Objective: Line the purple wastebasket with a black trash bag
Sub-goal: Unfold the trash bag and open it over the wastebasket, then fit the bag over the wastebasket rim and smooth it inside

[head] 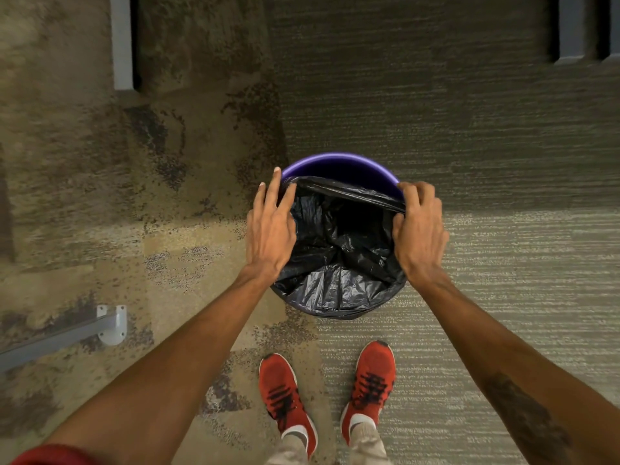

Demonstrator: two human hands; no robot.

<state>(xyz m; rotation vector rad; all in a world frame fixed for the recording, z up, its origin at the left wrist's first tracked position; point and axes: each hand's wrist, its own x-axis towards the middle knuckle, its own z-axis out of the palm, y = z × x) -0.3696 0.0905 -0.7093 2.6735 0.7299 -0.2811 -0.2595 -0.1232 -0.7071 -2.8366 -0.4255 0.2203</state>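
Standing on the carpet (469, 129), a purple wastebasket (339, 164) is sitting just ahead of a pair of red shoes (369, 384), and a black trash bag (339, 250) is lying open inside it. The bag's edge is already folding over the near rim and both sides, while the far rim is showing bare purple, with the bag's far edge stretching as a taut band across the opening just below it. The left hand (270, 226) is resting on the left side of the rim with its fingers spread and extended, the fingertips pressing against the bag's edge there; whether it is actually pinching the plastic cannot be told. The right hand (419, 226) is curling over the right side of the rim, its fingers closing on the stretched band of the bag. The two hands are sitting well apart, one on each side of the opening. Both bare forearms are reaching in from the bottom corners. A grey metal rail with a white bracket (112, 323) is lying near the left edge of the carpet, apart from the wastebasket.
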